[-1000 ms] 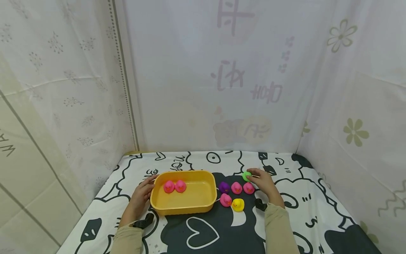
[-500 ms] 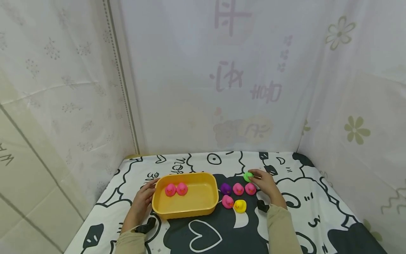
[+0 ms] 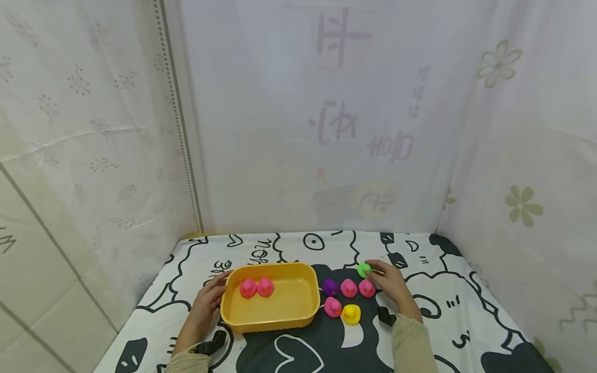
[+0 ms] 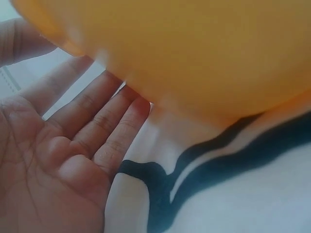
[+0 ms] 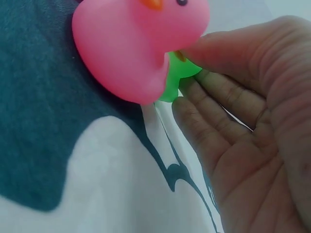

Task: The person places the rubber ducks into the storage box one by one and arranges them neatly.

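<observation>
In the head view, a yellow plastic basin (image 3: 270, 298) holds two pink rubber ducks (image 3: 257, 287) near its left end. My left hand (image 3: 205, 305) is at the basin's left side; in the left wrist view its fairly straight fingers (image 4: 102, 116) touch the outer wall. To the right of the basin, my right hand (image 3: 389, 282) pinches a green rubber duck (image 3: 363, 270) between thumb and fingers. A pink duck (image 5: 136, 48) partly covers that green duck in the right wrist view. Beside it stand a purple duck (image 3: 330, 287), a yellow duck (image 3: 351, 314) and more pink ducks (image 3: 349, 288).
A black and white patterned cloth (image 3: 448, 316) covers the table. Pale printed curtains (image 3: 298, 129) hang behind and on both sides. The loose ducks stand close together in two short rows between the basin and my right wrist.
The head view has shifted slightly, so everything appears a little lower. Both hands, the basin and the ducks keep about the same places relative to one another.
</observation>
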Tool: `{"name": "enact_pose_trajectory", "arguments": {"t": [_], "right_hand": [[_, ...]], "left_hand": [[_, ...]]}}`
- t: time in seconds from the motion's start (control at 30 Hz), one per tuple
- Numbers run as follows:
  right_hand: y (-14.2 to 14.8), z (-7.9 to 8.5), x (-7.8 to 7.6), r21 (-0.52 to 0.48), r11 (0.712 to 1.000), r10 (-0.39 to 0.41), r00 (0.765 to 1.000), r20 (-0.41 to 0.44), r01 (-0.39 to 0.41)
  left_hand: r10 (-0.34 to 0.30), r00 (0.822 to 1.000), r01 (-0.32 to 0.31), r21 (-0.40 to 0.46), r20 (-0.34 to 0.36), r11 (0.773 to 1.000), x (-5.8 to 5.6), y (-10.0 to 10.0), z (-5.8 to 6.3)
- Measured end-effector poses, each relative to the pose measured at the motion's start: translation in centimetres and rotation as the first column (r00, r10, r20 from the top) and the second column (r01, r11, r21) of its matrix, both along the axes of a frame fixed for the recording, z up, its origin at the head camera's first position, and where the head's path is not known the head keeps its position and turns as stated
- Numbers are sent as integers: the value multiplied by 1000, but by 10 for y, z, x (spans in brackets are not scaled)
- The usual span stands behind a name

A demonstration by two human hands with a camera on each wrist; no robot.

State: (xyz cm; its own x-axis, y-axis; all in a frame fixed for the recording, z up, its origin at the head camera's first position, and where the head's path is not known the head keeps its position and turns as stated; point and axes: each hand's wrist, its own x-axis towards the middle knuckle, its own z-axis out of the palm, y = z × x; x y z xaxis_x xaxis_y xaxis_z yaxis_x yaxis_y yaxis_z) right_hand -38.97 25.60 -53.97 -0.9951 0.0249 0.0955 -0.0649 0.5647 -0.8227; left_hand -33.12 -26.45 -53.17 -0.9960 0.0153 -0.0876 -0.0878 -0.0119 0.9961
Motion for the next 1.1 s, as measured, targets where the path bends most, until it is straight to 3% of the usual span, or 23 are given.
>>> {"name": "enact_pose_trajectory", "arguments": {"t": [0.17, 0.57, 0.77, 0.93, 1.1], "right_hand": [[3, 4, 0, -5, 1000, -4, 1000, -6, 4], [1, 11, 3, -17, 1000, 10, 1000, 23, -9], [0, 17, -2, 9, 1000, 4, 1000, -5, -4], [-1, 13, -1, 11, 1000, 11, 1000, -5, -11], [-2, 9, 2, 38, 999, 1, 1000, 16, -2]], "left_hand": [[-13, 1000, 13, 19, -21, 1000, -3, 1, 0], [-46, 999, 45, 52, 0, 998, -6, -2, 6], [-75, 996, 77, 40, -42, 996, -11, -3, 11], [-77, 996, 79, 30, -51, 996, -10, -6, 8], [-59, 998, 59, 37, -16, 998, -5, -7, 1]]}}
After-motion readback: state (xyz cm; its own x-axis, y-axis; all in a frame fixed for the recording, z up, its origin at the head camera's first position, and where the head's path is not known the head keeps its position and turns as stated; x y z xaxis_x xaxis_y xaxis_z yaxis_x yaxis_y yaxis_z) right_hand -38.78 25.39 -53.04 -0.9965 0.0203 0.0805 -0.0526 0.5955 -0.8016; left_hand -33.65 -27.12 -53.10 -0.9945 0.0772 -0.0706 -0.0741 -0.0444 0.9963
